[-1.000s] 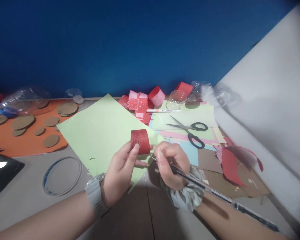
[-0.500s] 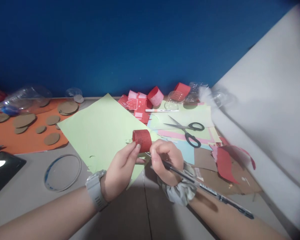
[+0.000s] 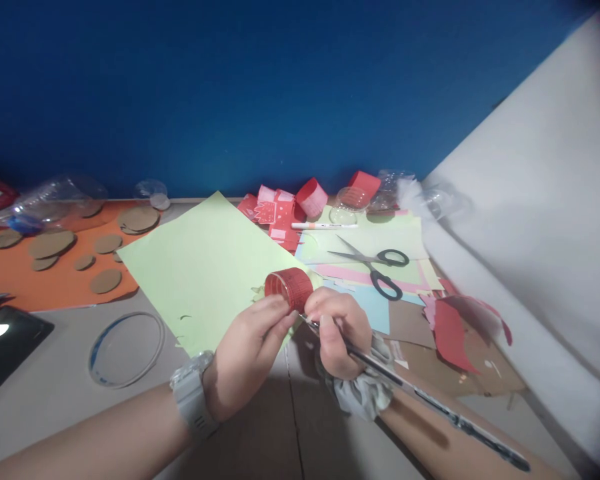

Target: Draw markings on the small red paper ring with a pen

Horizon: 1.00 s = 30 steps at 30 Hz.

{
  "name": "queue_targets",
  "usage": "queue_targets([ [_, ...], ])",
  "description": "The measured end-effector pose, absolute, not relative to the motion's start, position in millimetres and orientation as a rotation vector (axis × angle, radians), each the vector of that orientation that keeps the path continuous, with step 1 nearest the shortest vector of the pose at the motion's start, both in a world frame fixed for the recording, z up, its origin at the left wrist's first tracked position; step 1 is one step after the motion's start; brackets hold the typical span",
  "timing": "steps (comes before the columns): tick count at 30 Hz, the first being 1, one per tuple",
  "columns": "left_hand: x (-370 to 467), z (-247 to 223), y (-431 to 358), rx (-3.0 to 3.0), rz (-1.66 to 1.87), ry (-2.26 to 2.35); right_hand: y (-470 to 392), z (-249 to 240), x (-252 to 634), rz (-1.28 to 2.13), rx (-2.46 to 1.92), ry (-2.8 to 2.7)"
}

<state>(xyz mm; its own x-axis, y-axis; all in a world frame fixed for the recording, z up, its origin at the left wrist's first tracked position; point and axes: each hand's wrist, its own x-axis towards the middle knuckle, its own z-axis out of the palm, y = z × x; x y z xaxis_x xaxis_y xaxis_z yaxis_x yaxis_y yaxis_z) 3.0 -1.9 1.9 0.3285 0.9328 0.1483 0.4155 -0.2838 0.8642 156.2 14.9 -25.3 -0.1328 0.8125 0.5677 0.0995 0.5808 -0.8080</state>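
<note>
A red ring (image 3: 298, 287) with dark marks on its surface is gripped at its lower left edge by my left hand (image 3: 253, 343), the thumb and fingers closed on it. My right hand (image 3: 341, 330) pinches a clear pen (image 3: 420, 395) near its tip, which points at the ring's lower edge. The pen's long barrel slants down to the right over my forearm. Beneath and behind the ring lies a light green sheet (image 3: 200, 267).
Black-handled scissors (image 3: 380, 259) lie open on coloured papers at the right. A white marker (image 3: 325, 226) rests near red and pink paper pieces (image 3: 280, 213). Cardboard discs (image 3: 53, 244) sit on orange paper at the left, near a tape ring (image 3: 126, 350) and a phone (image 3: 10, 347).
The red ring has turned and tilted, so more of its inside shows. My left fingers have shifted along its edge, and the pen has moved slightly down and right with my right hand.
</note>
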Motion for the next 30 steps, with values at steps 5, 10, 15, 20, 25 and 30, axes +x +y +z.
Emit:
queue_targets([
  [5,4,3,-2,1.821,0.842,1.238,17,-19,154,0.721,-0.603,-1.583],
  [10,4,5,-1,1.644,0.878,1.255,17,-17,155,0.744,-0.581,-1.589],
  [15,4,4,1,1.429,0.916,1.246,17,-15,157,0.809,-0.703,-1.575],
  [20,4,1,2,1.402,0.937,1.243,21,-12,157,0.869,-0.901,-1.585],
  [25,4,0,3,1.440,0.908,1.237,25,-9,155,0.935,-1.044,-1.560],
  [30,4,0,3,1.463,0.903,1.263,26,-8,153,0.956,-1.105,-1.505],
])
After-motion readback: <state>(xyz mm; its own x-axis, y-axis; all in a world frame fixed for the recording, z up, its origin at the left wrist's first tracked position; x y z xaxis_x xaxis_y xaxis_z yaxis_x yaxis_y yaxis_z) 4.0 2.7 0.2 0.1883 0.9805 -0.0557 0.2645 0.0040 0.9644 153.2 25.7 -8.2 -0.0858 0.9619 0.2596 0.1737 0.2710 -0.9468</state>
